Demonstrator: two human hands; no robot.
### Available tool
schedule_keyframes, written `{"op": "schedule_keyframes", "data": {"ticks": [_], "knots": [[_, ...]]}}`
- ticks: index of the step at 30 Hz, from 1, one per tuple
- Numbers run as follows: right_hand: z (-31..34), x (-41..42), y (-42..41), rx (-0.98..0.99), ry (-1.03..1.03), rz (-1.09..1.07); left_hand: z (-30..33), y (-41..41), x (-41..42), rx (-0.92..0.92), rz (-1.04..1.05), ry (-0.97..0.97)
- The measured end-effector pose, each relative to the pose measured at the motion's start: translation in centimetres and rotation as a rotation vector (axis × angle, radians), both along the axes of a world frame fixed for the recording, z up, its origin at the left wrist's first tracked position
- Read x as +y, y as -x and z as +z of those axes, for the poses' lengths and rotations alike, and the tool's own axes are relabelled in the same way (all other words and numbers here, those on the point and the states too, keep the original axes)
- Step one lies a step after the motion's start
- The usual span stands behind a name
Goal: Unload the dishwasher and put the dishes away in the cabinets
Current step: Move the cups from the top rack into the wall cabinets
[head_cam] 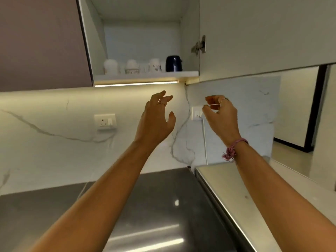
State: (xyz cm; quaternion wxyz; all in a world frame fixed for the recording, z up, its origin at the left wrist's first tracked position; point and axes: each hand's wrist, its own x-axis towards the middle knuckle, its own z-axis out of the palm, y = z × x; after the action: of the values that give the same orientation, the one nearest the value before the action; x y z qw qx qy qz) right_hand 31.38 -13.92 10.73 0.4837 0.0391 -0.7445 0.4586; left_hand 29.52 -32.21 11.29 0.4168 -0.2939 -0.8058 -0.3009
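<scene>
Both bare forearms rose from the bottom corners of the view, reaching up over a dark polished countertop (163,206) that ran back to the marble backsplash (45,153). At the right, a pale raised ledge (236,197) stood above the countertop with a metal edge between them, and a white cord (205,142) dropped to its back corner.

Above, the wall cabinet (141,33) stood open, its door (263,33) swung out to the right on a metal hinge (199,45). A lit strip (136,84) glowed along the underside of its front edge. Most of the cabinet's height was bare; only the shelf's floor was occupied, by three white mugs (131,67) in a row, and a dark navy mug (174,63) at the right end, close to the side wall.

The left hand (156,120) hung below the shelf edge with fingers loosely spread, holding nothing. The right hand (221,113), well apart from it, curled its fingers inward, also empty, a pink thread bracelet (232,150) at the wrist. It sat in front of a white wall socket (197,112); another socket (105,121) sat to the left.
</scene>
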Motion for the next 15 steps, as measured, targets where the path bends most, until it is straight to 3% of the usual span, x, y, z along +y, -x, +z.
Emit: {"op": "schedule_keyframes", "data": {"ticks": [15], "knots": [[-12.4,8.3,-19.6,-0.287,0.149,-0.169,-11.3,-16.9,4.4,-0.260,-0.160,-0.024]]}}
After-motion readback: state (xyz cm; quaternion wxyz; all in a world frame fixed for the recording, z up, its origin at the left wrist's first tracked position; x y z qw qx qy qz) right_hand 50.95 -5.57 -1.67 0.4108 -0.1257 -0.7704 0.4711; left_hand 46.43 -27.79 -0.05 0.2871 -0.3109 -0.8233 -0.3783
